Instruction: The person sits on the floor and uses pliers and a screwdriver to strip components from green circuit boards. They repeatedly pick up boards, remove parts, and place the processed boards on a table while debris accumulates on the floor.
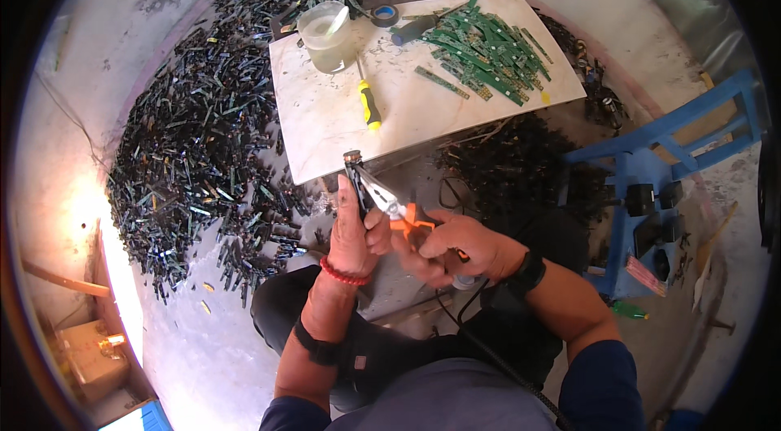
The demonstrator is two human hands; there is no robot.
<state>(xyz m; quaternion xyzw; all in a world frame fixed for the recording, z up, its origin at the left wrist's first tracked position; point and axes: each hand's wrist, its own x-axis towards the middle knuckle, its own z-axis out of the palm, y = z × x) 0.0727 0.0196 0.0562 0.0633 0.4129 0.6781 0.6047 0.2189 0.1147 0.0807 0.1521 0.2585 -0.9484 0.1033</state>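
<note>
My left hand (350, 237) is closed around a slim dark part (352, 158) with a round, coppery end that sticks up past my fingers. In my right hand (468, 245) is a pair of pliers (411, 222) with orange handles. Their silver jaws lie against or just beside the dark part; whether they grip it I cannot tell. Both hands are over my lap, in front of the near edge of a white tabletop (313, 134). On that top lies a yellow and black screwdriver (368, 106), close beyond my left hand.
Green circuit board strips (484, 57) are heaped on the tabletop's right. A clear plastic tub (327, 45) and a roll of tape (385, 15) stand farther back. Dark strip-shaped parts (195, 138) cover the floor at left; another dark heap (512, 163) lies near a blue chair (625, 211).
</note>
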